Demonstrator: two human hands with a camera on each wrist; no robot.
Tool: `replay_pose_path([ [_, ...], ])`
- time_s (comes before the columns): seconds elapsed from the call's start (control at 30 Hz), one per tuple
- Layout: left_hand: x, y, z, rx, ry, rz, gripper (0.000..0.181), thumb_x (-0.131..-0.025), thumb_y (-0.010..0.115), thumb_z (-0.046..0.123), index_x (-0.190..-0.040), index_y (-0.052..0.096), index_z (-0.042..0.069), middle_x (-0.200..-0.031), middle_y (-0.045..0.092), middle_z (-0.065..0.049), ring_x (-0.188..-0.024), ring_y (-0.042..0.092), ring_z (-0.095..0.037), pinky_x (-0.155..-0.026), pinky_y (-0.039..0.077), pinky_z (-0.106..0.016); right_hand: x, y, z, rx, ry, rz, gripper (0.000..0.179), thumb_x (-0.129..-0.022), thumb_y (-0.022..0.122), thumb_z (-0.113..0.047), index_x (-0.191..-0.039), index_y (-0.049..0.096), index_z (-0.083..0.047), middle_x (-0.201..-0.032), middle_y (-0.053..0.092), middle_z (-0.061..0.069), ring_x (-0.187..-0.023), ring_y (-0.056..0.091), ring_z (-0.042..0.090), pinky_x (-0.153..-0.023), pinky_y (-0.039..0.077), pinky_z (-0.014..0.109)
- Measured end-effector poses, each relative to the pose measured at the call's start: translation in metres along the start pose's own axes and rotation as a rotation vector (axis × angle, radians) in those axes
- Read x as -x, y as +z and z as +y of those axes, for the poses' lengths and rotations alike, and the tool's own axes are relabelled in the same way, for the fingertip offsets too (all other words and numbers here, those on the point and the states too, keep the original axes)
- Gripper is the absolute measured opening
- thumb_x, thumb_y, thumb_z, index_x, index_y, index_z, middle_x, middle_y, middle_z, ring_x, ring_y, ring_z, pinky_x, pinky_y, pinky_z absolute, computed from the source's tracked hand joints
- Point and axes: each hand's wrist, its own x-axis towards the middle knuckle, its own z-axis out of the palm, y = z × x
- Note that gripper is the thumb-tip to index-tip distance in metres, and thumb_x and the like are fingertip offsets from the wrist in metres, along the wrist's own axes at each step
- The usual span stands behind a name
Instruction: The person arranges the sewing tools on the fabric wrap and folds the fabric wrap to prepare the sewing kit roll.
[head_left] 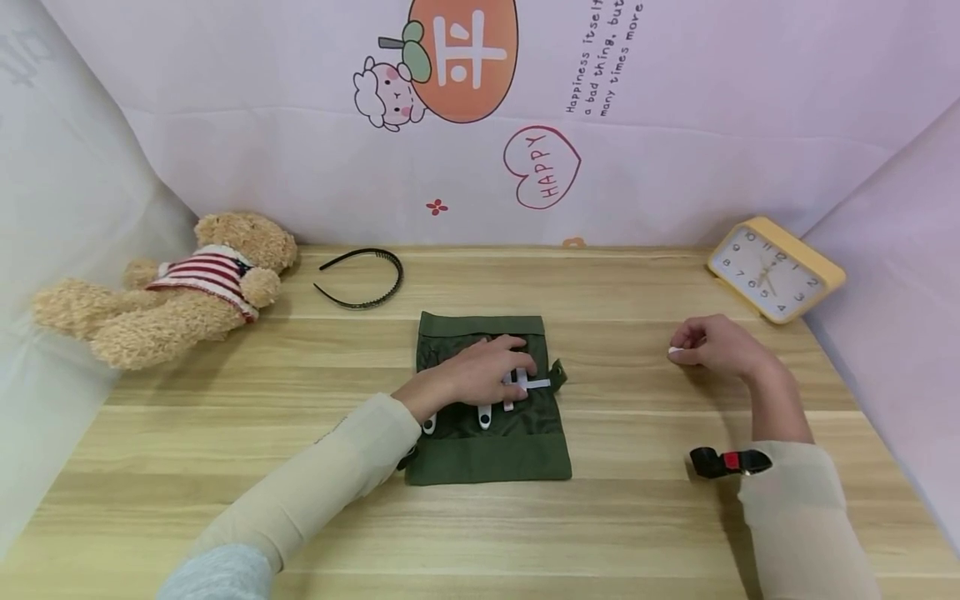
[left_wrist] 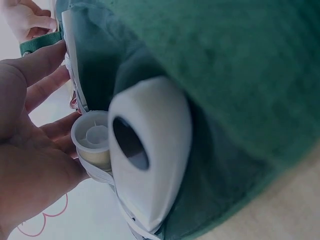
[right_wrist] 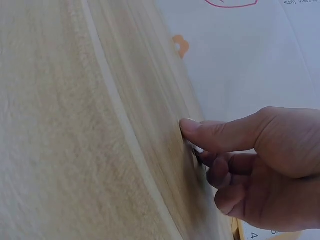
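Observation:
An unfolded dark green fabric pouch lies on the table. My left hand rests over its middle, fingers spread among the items held there by a white elastic strap. In the left wrist view, those fingers lie beside a small pale thread spool and a white plastic tool with a dark oval. A similar white piece shows at the pouch's left, partly under the wrist. Away to the right, my right hand pinches a small white thing between thumb and fingers, mostly hidden by them.
A teddy bear in a striped shirt lies at the back left, with a black headband beside it. At the back right stands a yellow alarm clock, just beyond the right hand. Printed white cloth hangs behind the wooden table.

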Motion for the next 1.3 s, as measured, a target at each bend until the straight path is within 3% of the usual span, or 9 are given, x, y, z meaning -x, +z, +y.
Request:
replay_pose_path([
  [0.13, 0.000, -0.001, 0.001, -0.005, 0.003, -0.002, 0.033, -0.102, 0.063, 0.028, -0.134, 0.065, 0.019, -0.161, 0.034, -0.013, -0.151, 0.025, -0.026, -0.119, 0.020, -0.058, -0.001, -0.001, 0.000, 0.016, -0.002, 0.032, 0.021, -0.098, 0.070, -0.024, -0.098, 0.065, -0.003, -0.089, 0.062, 0.006, -0.083, 0.053, 0.022, -0.070, 0.044, 0.034],
  [0.27, 0.000, -0.001, 0.002, -0.002, 0.003, -0.007, 0.030, -0.103, 0.063, 0.028, -0.131, 0.067, 0.019, -0.161, 0.034, -0.014, -0.151, 0.024, -0.026, -0.119, 0.019, -0.058, -0.003, 0.002, -0.005, -0.032, -0.022, 0.023, 0.023, -0.100, 0.067, -0.025, -0.102, 0.067, -0.002, -0.090, 0.064, 0.007, -0.084, 0.056, 0.022, -0.069, 0.048, 0.032],
  [0.6, 0.000, -0.001, 0.003, 0.005, 0.024, -0.007, 0.025, -0.103, 0.063, 0.024, -0.127, 0.070, 0.019, -0.160, 0.035, -0.016, -0.152, 0.024, -0.028, -0.118, 0.020, -0.061, -0.011, 0.009, -0.030, -0.114, -0.101, 0.036, 0.026, -0.102, 0.065, -0.027, -0.102, 0.069, -0.001, -0.080, 0.063, 0.009, -0.072, 0.056, 0.020, -0.062, 0.048, 0.030],
  [0.93, 0.001, -0.001, 0.003, 0.010, 0.028, -0.004, 0.023, -0.102, 0.064, 0.023, -0.124, 0.069, 0.018, -0.160, 0.034, -0.016, -0.151, 0.024, -0.029, -0.118, 0.019, -0.061, -0.022, 0.022, -0.055, -0.263, -0.201, -0.032, 0.021, -0.103, 0.059, -0.011, -0.116, 0.071, 0.002, -0.103, 0.071, 0.015, -0.089, 0.067, 0.025, -0.076, 0.058, 0.033],
  [1.13, 0.002, -0.002, 0.005, 0.030, 0.032, 0.002, 0.020, -0.101, 0.065, 0.021, -0.121, 0.069, 0.017, -0.160, 0.034, -0.017, -0.151, 0.024, -0.029, -0.118, 0.019, -0.063, -0.028, 0.030, -0.074, -0.309, -0.303, -0.019, 0.020, -0.100, 0.060, -0.006, -0.115, 0.064, 0.007, -0.097, 0.070, 0.016, -0.086, 0.067, 0.024, -0.076, 0.057, 0.029],
  [1.3, 0.002, -0.003, 0.005, 0.031, 0.029, 0.000, 0.020, -0.101, 0.066, 0.021, -0.120, 0.069, 0.017, -0.160, 0.034, -0.017, -0.151, 0.024, -0.029, -0.117, 0.019, -0.063, -0.036, 0.036, -0.086, -0.339, -0.354, -0.002, 0.033, -0.098, 0.065, -0.006, -0.124, 0.052, 0.008, -0.096, 0.072, 0.014, -0.080, 0.065, 0.026, -0.071, 0.053, 0.028],
])
